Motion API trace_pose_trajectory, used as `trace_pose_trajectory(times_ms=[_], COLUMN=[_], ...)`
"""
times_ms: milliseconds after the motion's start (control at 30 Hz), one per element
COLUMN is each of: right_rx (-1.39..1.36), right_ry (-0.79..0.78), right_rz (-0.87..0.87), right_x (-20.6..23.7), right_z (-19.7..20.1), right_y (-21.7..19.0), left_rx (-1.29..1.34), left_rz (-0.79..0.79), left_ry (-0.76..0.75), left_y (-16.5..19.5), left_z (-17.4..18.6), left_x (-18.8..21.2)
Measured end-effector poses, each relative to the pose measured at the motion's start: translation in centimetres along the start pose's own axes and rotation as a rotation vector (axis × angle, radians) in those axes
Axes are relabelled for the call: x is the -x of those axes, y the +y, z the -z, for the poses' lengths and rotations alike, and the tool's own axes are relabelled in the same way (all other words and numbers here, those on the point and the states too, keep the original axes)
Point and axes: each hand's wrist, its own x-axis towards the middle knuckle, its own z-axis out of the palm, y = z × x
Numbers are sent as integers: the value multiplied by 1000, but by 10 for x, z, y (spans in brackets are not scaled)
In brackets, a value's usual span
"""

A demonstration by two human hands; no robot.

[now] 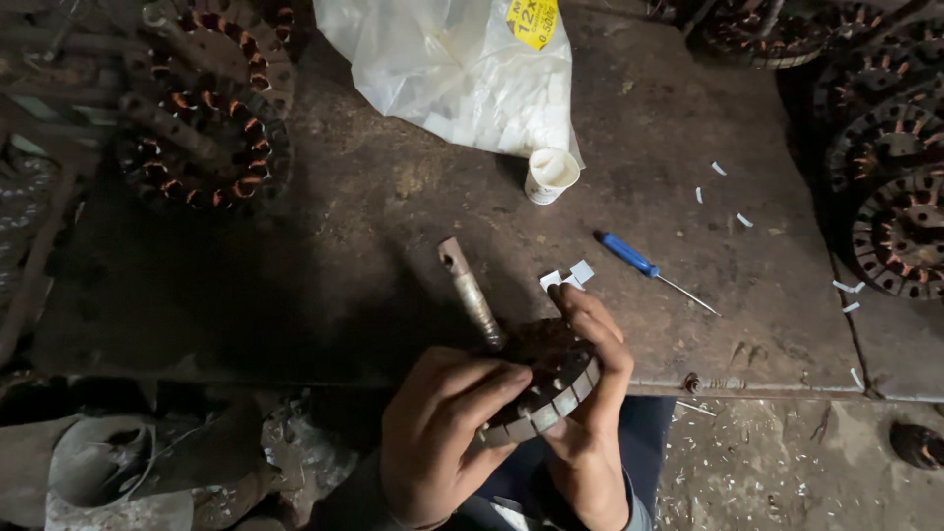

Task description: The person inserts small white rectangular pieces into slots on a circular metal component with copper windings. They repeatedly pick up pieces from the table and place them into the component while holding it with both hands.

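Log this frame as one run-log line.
left hand: gripping stator core | right hand: cradling it | bench: screwdriver, paper cup, plastic bag

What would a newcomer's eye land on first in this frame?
Probably the two hands at bottom centre: the left hand and right hand grip a slotted round metal core on a shaft. Next, the white plastic bag at top centre and the blue screwdriver to the right.

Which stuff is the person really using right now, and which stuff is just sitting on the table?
In use:
left hand
right hand
round slotted metal motor core
grey metal shaft

Lying about:
blue-handled screwdriver
small white cup
clear plastic bag of white pieces
copper-wound stators
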Motion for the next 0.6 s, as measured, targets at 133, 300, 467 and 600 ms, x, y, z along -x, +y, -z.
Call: trace_pose_trajectory(times_ms=[133, 300, 467, 600], right_rx=[-79, -102, 117, 135], right_ry=[-29, -8, 92, -32], right_rz=[-17, -91, 72, 136], right_x=[1, 6, 11, 3], right_z=[4, 9, -3, 2], right_y=[1, 2, 12, 8], left_rx=[10, -40, -18, -15], left_rz=[-19, 13, -26, -34], left_ry=[30, 91, 40, 2], left_y=[2, 12, 10, 3], left_z=[0, -7, -2, 3], left_x=[-1, -2, 1, 2])
